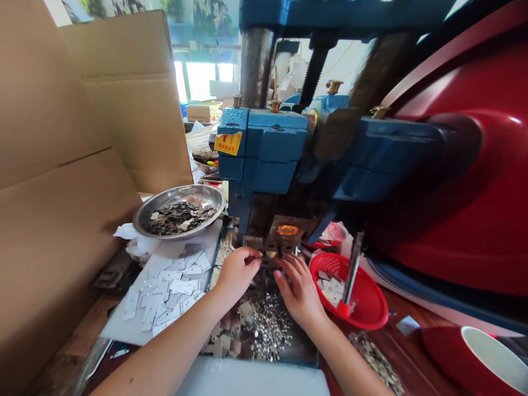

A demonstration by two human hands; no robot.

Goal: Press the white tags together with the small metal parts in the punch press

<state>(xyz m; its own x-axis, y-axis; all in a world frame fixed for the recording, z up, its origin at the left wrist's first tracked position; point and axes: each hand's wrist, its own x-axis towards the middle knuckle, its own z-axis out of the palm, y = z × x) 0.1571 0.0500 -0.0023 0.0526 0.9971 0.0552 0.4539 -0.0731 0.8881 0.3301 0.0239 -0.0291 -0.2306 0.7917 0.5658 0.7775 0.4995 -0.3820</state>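
My left hand [240, 269] is at the die [270, 263] under the blue press [268, 148], its thumb and index finger pinched together. Whatever lies between those fingertips is too small to make out. Across from it, my right hand [301, 291] has its fingers stretched toward the same die, thumb apart, with no object visible in it. Between my forearms lie a heap of small shiny metal pieces [270, 330] and several flat, notched metal plates [225, 338] on the press bed. The fingertips are partly hidden at the die.
At left, a steel bowl [140, 220] holds dark metal pieces; white rectangular plates [181, 287] lie on a board. A red basket [377, 308] with pale plates stands at right, beside a metal lever [353, 269]. Cardboard [136, 110] and a large red wheel [474, 181] flank the press.
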